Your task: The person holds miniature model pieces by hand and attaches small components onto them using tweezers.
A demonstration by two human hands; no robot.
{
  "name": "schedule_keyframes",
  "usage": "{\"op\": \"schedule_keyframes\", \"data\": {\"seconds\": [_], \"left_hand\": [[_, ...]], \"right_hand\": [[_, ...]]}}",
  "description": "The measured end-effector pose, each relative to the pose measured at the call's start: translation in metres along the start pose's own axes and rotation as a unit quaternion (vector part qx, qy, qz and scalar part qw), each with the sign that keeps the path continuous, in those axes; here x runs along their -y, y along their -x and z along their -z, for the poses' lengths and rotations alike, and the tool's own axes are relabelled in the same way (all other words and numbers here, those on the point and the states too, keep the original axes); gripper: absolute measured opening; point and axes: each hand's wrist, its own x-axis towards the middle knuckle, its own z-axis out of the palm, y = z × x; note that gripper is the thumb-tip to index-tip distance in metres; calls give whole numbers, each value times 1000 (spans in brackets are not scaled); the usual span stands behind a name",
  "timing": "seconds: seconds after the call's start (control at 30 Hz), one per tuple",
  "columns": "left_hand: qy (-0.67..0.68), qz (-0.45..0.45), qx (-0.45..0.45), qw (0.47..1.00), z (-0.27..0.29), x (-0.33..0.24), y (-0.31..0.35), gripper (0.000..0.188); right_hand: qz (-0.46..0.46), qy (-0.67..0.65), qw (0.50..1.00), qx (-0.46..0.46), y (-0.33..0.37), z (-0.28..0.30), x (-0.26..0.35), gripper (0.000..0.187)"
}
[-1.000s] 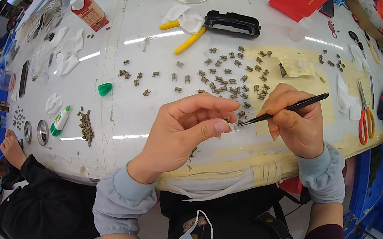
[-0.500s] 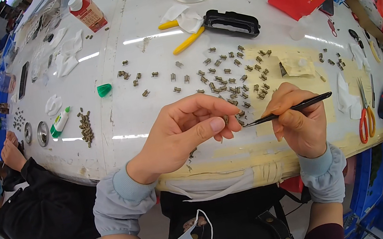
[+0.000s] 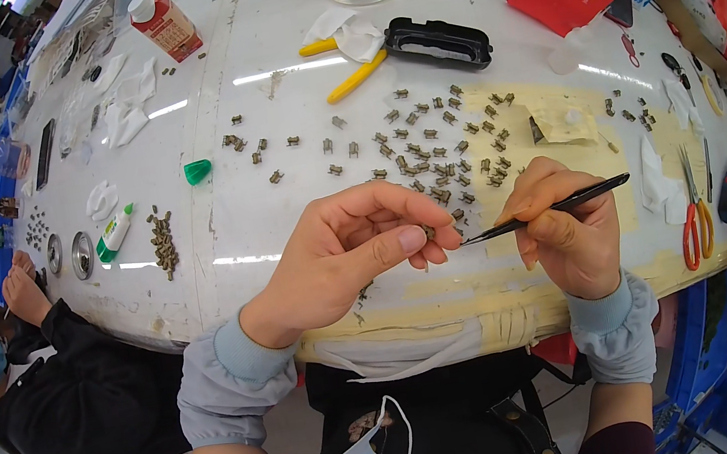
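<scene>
Above the near part of the white table, my left hand (image 3: 343, 250) pinches a small grey-brown part (image 3: 428, 232) between thumb and fingers; most of that part is hidden. My right hand (image 3: 569, 221) is closed round black tweezers (image 3: 589, 193). Their thin tip points left and ends close beside the fingertips of my left hand. Whether the tip touches the part, I cannot tell. Beyond my hands, many small grey-brown parts (image 3: 417, 153) of a like kind lie scattered, some on yellowish tape (image 3: 498, 113).
Left of my hands lie a pile of small pieces (image 3: 163, 243), a white-and-green glue bottle (image 3: 115, 234) and a green cap (image 3: 198, 171). Yellow-handled pliers (image 3: 358, 76) and a black tray (image 3: 437, 43) lie farther back. Scissors (image 3: 695, 219) lie right; a co-worker's arm (image 3: 66, 344) rests left.
The fingers of my left hand have shifted slightly around the part. The tweezers have barely moved, and the scattered parts lie as before.
</scene>
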Motion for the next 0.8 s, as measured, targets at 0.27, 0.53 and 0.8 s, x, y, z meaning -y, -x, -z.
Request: {"op": "schedule_keyframes", "data": {"seconds": [0.27, 0.53, 0.8], "left_hand": [[3, 6, -4, 1000, -1, -3, 0, 16], [-5, -4, -11, 1000, 0, -1, 0, 14], [-22, 0, -34, 999, -2, -2, -1, 12]], "right_hand": [[-1, -6, 1000, 0, 1, 0, 0, 17], [0, -2, 1000, 4, 1, 0, 0, 17], [8, -13, 1000, 11, 0, 1, -1, 17]]}}
